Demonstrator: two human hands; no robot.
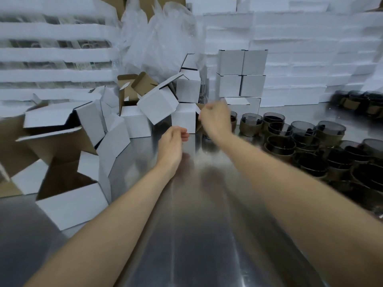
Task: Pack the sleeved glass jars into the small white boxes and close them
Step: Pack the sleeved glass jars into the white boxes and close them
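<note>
The left hand (173, 139) hovers just in front of a small white box (183, 119) standing on the steel bench (207, 214), its grip loosely curled with nothing in it. The right hand (215, 119) is balled at the box's right edge by a side flap, but blur hides whether its grip pinches the flap. The sleeved glass jars (294, 137) crowd the bench to the right, near closed boxes (241, 73) stacked behind.

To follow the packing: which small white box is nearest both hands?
The upright white box between them: right hand at its right edge, left hand just before it. The other boxes lie tumbled leftward or stacked behind.
</note>
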